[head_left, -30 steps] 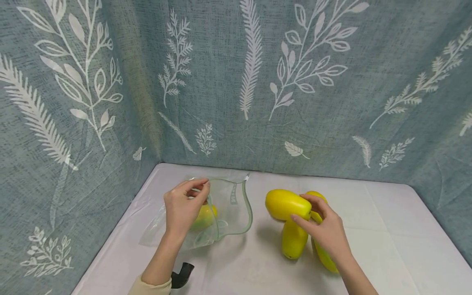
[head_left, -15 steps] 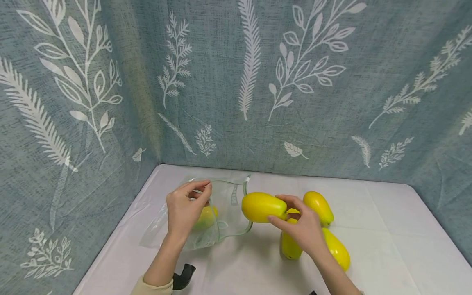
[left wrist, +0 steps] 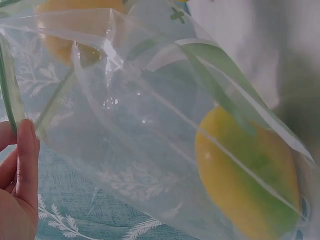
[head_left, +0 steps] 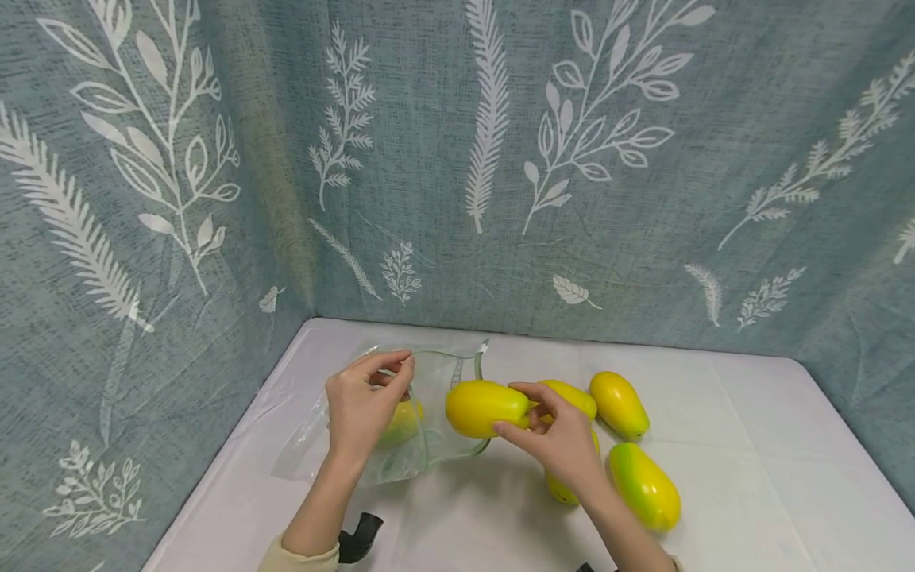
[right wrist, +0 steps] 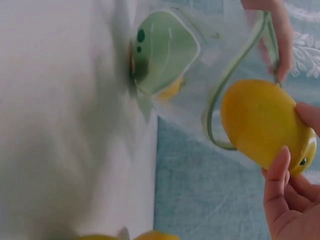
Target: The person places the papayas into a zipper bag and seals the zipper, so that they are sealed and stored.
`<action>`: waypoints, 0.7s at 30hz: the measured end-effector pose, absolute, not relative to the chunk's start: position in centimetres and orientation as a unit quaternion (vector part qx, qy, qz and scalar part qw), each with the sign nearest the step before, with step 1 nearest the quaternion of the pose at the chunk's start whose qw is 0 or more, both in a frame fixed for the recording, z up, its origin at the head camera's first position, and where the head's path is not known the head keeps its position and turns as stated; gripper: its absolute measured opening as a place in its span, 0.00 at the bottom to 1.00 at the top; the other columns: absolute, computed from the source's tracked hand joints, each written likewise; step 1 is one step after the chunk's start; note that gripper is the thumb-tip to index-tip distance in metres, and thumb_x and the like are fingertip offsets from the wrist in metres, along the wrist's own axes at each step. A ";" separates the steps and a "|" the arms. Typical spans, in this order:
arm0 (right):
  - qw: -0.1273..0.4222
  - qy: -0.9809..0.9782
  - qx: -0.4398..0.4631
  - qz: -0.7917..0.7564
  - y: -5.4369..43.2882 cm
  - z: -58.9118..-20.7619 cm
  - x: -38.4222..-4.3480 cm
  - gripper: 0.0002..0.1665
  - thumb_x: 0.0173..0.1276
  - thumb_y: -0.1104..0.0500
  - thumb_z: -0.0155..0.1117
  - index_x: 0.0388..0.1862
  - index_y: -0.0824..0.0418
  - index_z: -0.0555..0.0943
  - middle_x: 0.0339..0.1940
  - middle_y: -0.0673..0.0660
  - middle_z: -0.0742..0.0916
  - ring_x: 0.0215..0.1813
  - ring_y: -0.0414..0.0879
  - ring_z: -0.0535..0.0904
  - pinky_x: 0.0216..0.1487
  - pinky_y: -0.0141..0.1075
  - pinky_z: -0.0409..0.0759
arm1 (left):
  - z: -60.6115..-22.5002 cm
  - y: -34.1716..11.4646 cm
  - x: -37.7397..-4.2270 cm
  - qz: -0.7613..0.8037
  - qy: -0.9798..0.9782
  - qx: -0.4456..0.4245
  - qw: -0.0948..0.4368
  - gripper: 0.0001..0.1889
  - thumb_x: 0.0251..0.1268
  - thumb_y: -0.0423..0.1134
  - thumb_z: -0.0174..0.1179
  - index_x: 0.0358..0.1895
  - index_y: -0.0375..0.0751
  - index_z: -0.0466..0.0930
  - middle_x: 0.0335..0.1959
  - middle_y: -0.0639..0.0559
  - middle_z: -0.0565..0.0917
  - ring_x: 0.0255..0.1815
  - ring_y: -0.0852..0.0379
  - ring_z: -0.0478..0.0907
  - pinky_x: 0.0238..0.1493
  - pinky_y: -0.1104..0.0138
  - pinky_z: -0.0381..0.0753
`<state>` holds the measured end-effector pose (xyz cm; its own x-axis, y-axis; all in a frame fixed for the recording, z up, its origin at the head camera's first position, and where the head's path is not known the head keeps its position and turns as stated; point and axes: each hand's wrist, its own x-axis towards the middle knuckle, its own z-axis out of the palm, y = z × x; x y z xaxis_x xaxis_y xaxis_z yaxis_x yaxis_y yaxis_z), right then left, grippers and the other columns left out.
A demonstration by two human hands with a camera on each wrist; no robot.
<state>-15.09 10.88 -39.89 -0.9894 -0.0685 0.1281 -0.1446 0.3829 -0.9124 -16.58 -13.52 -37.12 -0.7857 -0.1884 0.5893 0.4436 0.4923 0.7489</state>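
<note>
My left hand pinches the rim of a clear plastic bag with green edging, keeping its mouth open to the right. One yellow-green mango lies inside, seen through the film in the left wrist view. My right hand holds another yellow mango by one end, between thumb and fingers. That mango's far end is at the bag's mouth, beside the green rim in the right wrist view. Whether it touches the film I cannot tell.
Several more mangoes lie on the white table around my right forearm: one at the back, one at the right, others partly hidden behind the hand. A black curved object shows by my left wrist. Patterned blue-green curtain stands behind.
My right hand has carried the mango left, from the group of mangoes to the bag's mouth. The left hand keeps its pinch on the bag almost unmoved.
</note>
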 end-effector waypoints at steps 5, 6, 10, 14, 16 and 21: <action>-0.011 -0.800 0.118 0.588 9.5 -40.1 -15.4 0.27 0.57 0.51 0.76 0.57 0.47 0.81 0.46 0.49 0.85 0.41 0.43 0.82 0.36 0.30 0.81 | -37.2 -13.3 -16.7 -0.495 -0.801 -0.091 0.324 0.04 0.58 0.29 0.67 0.36 0.35 0.89 0.25 0.48 0.85 0.16 0.62 0.80 0.18 0.73 0.81; -0.024 -0.794 0.133 0.592 9.3 -40.1 -15.4 0.27 0.59 0.51 0.75 0.58 0.47 0.81 0.52 0.49 0.84 0.46 0.43 0.83 0.40 0.32 0.83 | -37.3 -13.3 -16.7 -0.495 -0.800 -0.092 0.325 0.04 0.58 0.29 0.67 0.36 0.34 0.89 0.25 0.48 0.85 0.16 0.62 0.80 0.18 0.73 0.80; -0.055 -0.789 0.157 0.591 9.0 -40.2 -15.2 0.24 0.63 0.51 0.71 0.59 0.48 0.80 0.57 0.48 0.83 0.56 0.44 0.80 0.49 0.39 0.84 | -37.2 -13.2 -16.8 -0.501 -0.796 -0.097 0.324 0.04 0.58 0.28 0.67 0.36 0.33 0.89 0.25 0.48 0.84 0.16 0.62 0.80 0.18 0.73 0.81; -0.040 -0.805 0.143 0.575 9.6 -40.6 -15.0 0.18 0.64 0.52 0.70 0.54 0.48 0.83 0.51 0.47 0.85 0.54 0.44 0.80 0.47 0.39 0.84 | -37.2 -13.2 -16.8 -0.508 -0.793 -0.092 0.324 0.04 0.58 0.27 0.66 0.35 0.34 0.89 0.25 0.49 0.84 0.16 0.64 0.79 0.18 0.73 0.81; -0.032 -0.811 0.136 0.568 10.1 -40.8 -14.9 0.16 0.64 0.53 0.70 0.52 0.49 0.84 0.49 0.47 0.86 0.52 0.43 0.80 0.46 0.38 0.84 | -37.2 -13.3 -16.8 -0.507 -0.791 -0.091 0.329 0.04 0.58 0.27 0.66 0.35 0.35 0.89 0.25 0.49 0.84 0.16 0.64 0.79 0.18 0.73 0.81; -0.016 -0.823 0.117 0.556 11.7 -41.1 -14.6 0.13 0.64 0.55 0.70 0.48 0.51 0.85 0.47 0.47 0.86 0.49 0.42 0.81 0.43 0.35 0.83 | -37.1 -13.3 -16.9 -0.503 -0.789 -0.091 0.340 0.04 0.58 0.27 0.66 0.34 0.35 0.89 0.24 0.49 0.84 0.15 0.65 0.79 0.17 0.73 0.81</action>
